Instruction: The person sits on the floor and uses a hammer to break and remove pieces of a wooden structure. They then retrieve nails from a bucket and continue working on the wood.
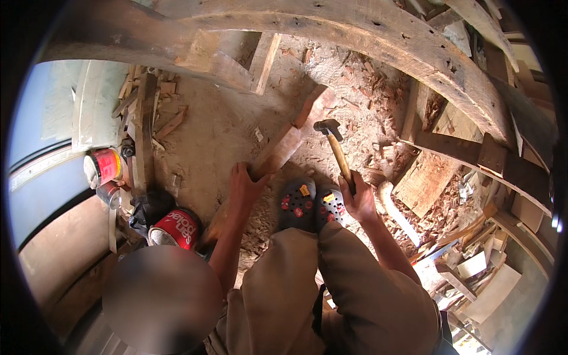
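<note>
Brown trousers (281,275) nearest us, our left hand (247,184) grips a stepped timber (279,152) slanting beside our clogs (297,204) while our right hand (360,200) holds a wooden-handled hammer (337,151); its step looks already cut, but how much remains we cannot tell.

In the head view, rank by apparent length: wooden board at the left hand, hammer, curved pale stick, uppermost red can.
1. Wooden board, longest.
2. Hammer and curved pale stick: too alike to rank.
3. Uppermost red can, shortest.
</note>
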The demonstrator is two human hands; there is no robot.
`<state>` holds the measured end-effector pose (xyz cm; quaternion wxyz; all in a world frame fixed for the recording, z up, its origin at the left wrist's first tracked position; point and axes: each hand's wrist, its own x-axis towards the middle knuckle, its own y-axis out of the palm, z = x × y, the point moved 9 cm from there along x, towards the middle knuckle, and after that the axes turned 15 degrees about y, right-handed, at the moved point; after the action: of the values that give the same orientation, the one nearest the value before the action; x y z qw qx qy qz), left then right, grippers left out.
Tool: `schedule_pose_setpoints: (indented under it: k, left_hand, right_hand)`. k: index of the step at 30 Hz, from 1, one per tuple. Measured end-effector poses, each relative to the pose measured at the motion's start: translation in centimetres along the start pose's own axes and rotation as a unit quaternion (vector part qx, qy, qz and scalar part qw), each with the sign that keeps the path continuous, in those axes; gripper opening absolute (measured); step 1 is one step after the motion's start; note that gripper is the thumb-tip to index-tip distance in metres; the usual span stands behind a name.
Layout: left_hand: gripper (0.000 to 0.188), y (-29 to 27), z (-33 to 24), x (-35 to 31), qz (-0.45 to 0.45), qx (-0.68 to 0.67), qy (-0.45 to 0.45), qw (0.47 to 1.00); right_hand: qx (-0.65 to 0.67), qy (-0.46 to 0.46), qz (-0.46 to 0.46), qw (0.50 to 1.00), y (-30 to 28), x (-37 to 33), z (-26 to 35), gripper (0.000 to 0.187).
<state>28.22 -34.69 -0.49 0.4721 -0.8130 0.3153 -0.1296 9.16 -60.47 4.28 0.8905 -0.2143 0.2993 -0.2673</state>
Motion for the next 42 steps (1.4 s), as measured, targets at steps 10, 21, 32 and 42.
schedule_pose_setpoints:
  k: [10, 21, 32, 42]
  left_hand:
    - [0.058, -0.7, -1.9, 0.5, 0.02, 0.004, 0.014, 1.0]
    - [0.058, 1.8, -5.5, 2.2, 0.047, 0.06, 0.042, 0.996]
    - [0.066, 2.8, -4.6, 1.7, 0.046, 0.083, 0.047, 0.994]
    - [0.06, 2.6, -5.4, 1.7, 0.043, 0.108, 0.062, 0.991]
  right_hand:
    - [-0.01, -0.006, -0.029, 1.0, 0.7, 0.4, -1.8, 0.024]
    - [0.013, 0.066, 0.072, 0.995, 3.5, 1.7, -0.6, 0.026]
    - [-0.053, 0.061, 0.118, 0.99, 2.5, 1.7, 2.9, 0.014]
    - [-0.064, -0.033, 0.013, 0.997, -0.7, 1.5, 5.7, 0.024]
